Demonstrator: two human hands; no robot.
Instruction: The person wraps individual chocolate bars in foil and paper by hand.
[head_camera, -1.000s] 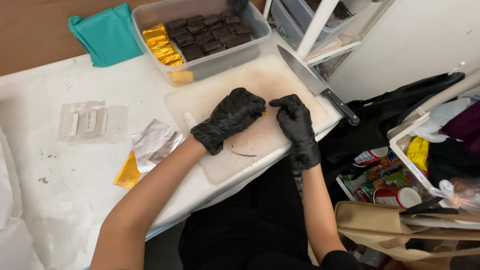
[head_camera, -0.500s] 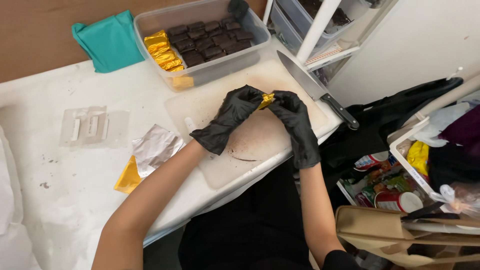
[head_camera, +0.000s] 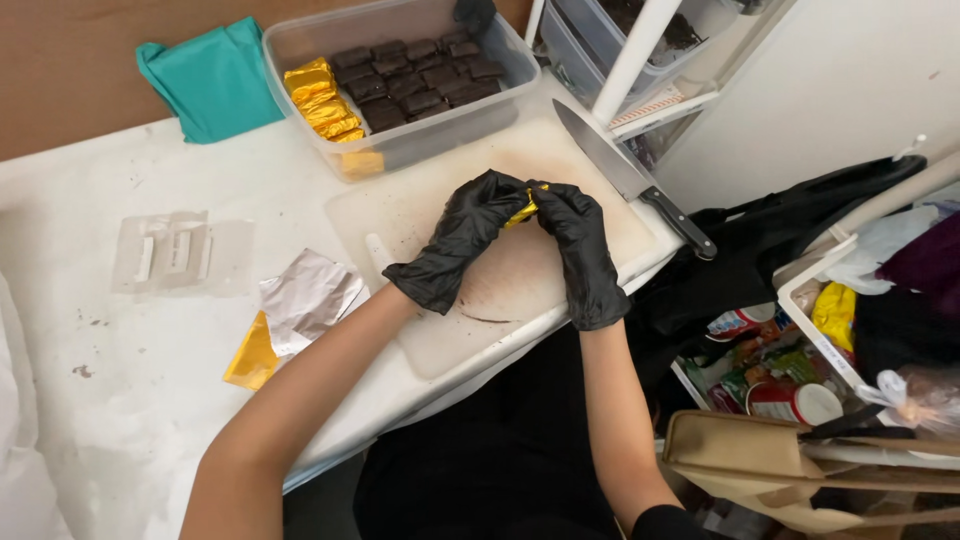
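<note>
1. While pinched between both gloved hands, sits raised just above the white cutting board (head_camera: 560, 160): a small gold-foil-wrapped piece (head_camera: 522, 211), only a sliver of foil showing between the fingertips.
2. Left hand (head_camera: 462, 238), in a black glove: grip clenched on the near-left end of the piece, fingers curled over it from the left.
3. Right hand (head_camera: 578, 250), in a black glove: grip clenched on the far-right end, fingertips meeting the left hand's right at the foil.
4. Long axis of the piece: seemingly slanted from lower left to upper right, though mostly hidden by the gloves, so hard to tell exactly.
5. Equally near for both hands; neither reaching, both touching.
6. Beyond the hands, at the far edge of the board: a clear plastic container (head_camera: 300, 45) holding dark brown bars (head_camera: 415, 75) and, at its left end, a row of gold-wrapped bars (head_camera: 318, 98).
7. Right of the hands, lying aslant on the board with its black handle toward the desk edge: a chef's knife (head_camera: 630, 180).
8. Left of the board on the desk (head_camera: 120, 400): loose foil sheets (head_camera: 295, 310), silver side up over gold, well apart from the hands; farther back, a folded teal cloth (head_camera: 205, 80).
</note>
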